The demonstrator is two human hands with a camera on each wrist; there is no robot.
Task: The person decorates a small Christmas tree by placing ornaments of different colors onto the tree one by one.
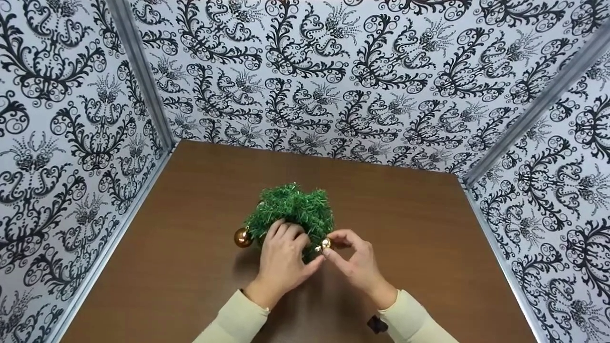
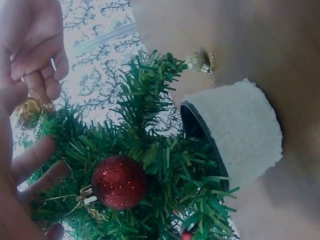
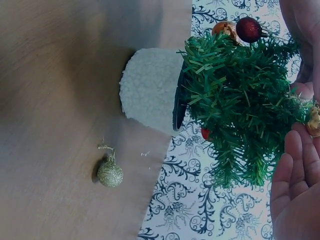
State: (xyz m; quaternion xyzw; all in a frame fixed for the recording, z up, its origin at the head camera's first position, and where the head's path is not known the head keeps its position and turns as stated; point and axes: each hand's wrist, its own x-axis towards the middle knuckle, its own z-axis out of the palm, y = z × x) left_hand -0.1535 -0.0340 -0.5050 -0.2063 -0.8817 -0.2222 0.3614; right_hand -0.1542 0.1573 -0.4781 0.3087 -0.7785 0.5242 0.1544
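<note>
A small artificial Christmas tree [image 1: 290,202] with green branches stands in a pot wrapped in white fluffy cloth [image 2: 245,130]. My left hand [image 1: 283,259] grips the tree near its top, its bent fingers partly hidden among the branches. Just to the right, my right hand [image 1: 360,259] pinches a shiny gold bauble [image 1: 326,243] between thumb and forefinger, close against the branches. Near it is the tip of my left thumb. A red glitter bauble [image 2: 119,181] and a shiny copper-gold bauble [image 1: 243,237] hang on the tree.
A loose gold glitter bauble [image 3: 110,172] with a string loop lies on the brown wooden table [image 1: 205,190] beside the pot. Walls with black-and-white scroll patterns [image 1: 310,71] enclose the table at the back and both sides.
</note>
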